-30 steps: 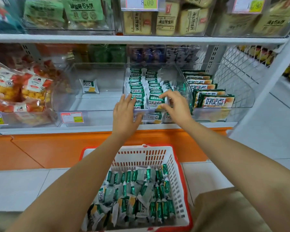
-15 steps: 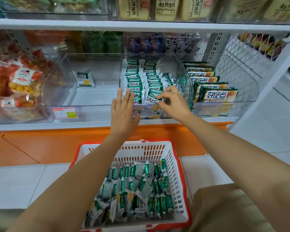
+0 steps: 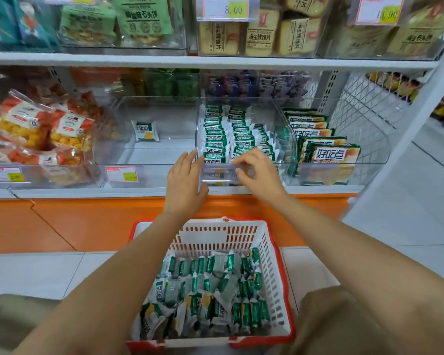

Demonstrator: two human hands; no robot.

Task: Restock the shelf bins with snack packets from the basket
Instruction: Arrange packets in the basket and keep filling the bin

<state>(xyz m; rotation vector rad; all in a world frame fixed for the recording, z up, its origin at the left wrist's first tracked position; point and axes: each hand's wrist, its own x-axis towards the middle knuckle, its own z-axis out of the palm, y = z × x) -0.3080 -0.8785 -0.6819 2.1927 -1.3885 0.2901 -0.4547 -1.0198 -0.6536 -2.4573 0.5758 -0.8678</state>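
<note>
Shop shelf point(image 3: 215, 61) with clear bins. Middle bin point(image 3: 223, 176): snack packets point(image 3: 214, 144) stand on edge in three front-to-back rows, long axes crosswise, printed faces forward. Left of it, one lone packet point(image 3: 145, 129) in a second bin point(image 3: 154, 175). Below it, one basket point(image 3: 274, 278) of loose packets point(image 3: 205, 303). Left hand point(image 3: 183, 180) flat, fingers straight, at its front-left corner; right hand point(image 3: 259, 172) curled at its front rim, grip indeterminate.

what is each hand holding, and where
Nothing clearly. Left hand lies flat against the clear bin; right hand curls at its front rim, grip unclear.
</note>
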